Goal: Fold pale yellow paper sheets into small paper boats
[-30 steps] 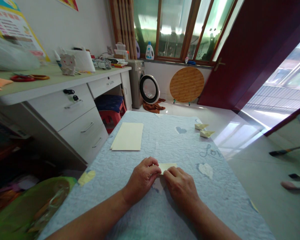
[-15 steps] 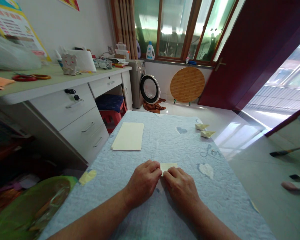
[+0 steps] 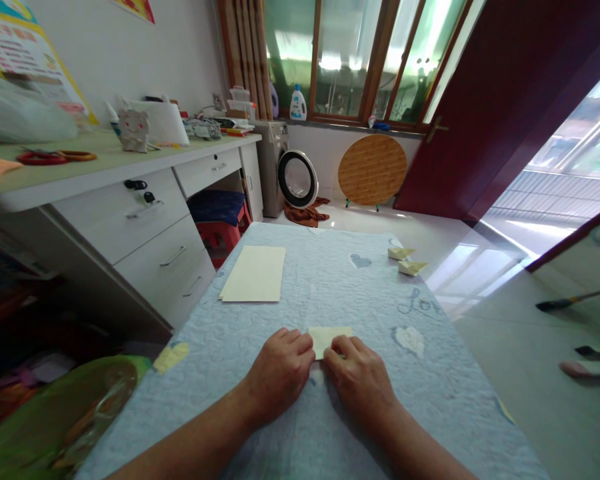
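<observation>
A small folded piece of pale yellow paper (image 3: 325,339) lies on the cloth-covered table between my hands. My left hand (image 3: 284,367) has its curled fingers at the paper's left edge. At the lower right of the paper, the bent fingers of my right hand (image 3: 357,373) press on it and hide that corner. A stack of pale yellow paper sheets (image 3: 254,275) rests farther off to the left. Near the far right edge of the table stand two small folded paper shapes, one (image 3: 401,253) just behind the other (image 3: 413,267).
The light blue quilted cloth (image 3: 340,293) covers the table. A green-lined bin (image 3: 80,400) stands at the left. Beyond it is a white desk (image 3: 130,220) with red-handled scissors (image 3: 43,158). A washing machine (image 3: 273,167) has its round door open.
My left hand has shifted slightly left and nearer, so more of the folded paper shows between my hands. My right hand stays at its right side. The view has moved slightly.
</observation>
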A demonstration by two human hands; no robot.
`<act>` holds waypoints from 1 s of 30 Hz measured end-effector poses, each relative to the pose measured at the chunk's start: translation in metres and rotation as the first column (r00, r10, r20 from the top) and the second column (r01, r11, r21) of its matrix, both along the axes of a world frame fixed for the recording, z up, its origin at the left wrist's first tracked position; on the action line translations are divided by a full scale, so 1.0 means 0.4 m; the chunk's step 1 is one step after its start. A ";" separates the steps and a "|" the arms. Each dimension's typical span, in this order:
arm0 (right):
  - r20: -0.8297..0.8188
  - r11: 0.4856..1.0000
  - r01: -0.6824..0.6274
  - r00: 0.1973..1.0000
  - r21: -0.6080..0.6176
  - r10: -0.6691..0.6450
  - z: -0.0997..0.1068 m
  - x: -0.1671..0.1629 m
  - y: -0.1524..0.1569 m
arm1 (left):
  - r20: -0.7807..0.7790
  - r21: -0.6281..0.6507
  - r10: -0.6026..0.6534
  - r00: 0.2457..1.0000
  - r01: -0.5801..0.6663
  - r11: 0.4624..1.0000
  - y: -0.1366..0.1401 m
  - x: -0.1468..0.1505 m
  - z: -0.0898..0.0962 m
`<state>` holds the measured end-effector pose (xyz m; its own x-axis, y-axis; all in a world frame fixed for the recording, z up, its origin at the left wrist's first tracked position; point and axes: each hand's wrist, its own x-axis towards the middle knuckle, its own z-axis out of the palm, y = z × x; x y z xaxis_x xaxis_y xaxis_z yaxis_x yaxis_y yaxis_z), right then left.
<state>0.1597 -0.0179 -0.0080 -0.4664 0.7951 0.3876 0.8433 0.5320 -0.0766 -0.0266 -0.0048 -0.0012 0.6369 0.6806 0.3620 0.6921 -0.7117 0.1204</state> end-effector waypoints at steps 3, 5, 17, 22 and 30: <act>0.000 1.000 -0.003 1.000 -0.005 0.003 -0.001 0.001 -0.002 | -0.009 -0.054 0.005 1.000 -0.005 0.999 0.001 -0.011 0.011; 0.000 1.000 -0.006 1.000 -0.011 0.006 0.000 0.001 -0.004 | 0.001 -0.101 0.023 1.000 -0.023 0.995 0.001 -0.019 0.022; -0.041 0.996 0.001 0.999 -0.092 -0.005 0.008 -0.012 -0.014 | 0.108 -0.097 -0.013 0.994 0.024 0.995 -0.004 0.005 -0.025; -0.046 0.992 -0.013 0.999 -0.123 0.007 0.008 -0.011 -0.018 | 0.017 -0.073 -0.005 1.000 0.006 0.997 -0.011 0.011 -0.045; 0.025 0.977 -0.065 0.997 -0.202 0.071 0.030 -0.007 -0.036 | -0.057 0.004 -0.034 0.998 0.034 0.999 -0.048 0.017 -0.022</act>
<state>0.1568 -0.0323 0.0041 -0.5319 0.8210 0.2075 0.8093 0.5650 -0.1610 -0.0200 -0.0240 -0.0099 0.6794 0.6564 0.3279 0.6732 -0.7354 0.0775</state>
